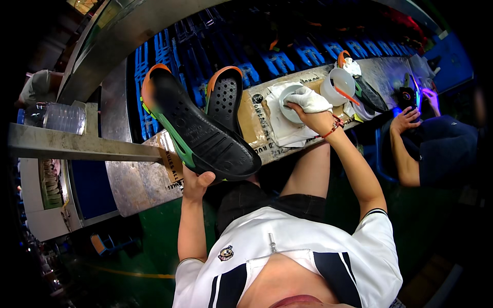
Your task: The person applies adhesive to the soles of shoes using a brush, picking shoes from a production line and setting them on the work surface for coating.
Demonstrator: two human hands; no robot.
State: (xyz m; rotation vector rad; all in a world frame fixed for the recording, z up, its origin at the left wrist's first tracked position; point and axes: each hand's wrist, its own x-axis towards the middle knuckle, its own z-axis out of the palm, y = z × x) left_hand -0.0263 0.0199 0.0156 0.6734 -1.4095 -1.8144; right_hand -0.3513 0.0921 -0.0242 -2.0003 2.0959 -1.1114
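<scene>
My left hand [196, 184] grips a shoe sole [208, 146] by its near end, thumb against the edge. The sole is black with a green side and an orange tip, and its black face is turned up toward me. In my right hand [314, 120] is a bunched white cloth [312, 100], pressed into a small whitish bowl [286, 109]. Whatever the bowl contains is hidden by cloth and hand. White cloth or paper [280, 128] lies under the bowl. Behind the held sole, a second sole [224, 95] with a pattern of holes leans on the bench.
A white tub [336, 86] with an orange-handled tool [349, 96] stands right of the bowl. Beyond it lies another sole [371, 96]. A co-worker's hand [405, 121] is at far right. Blue racks [280, 62] line the back; a metal bar [87, 142] and clear bottle [64, 118] are left.
</scene>
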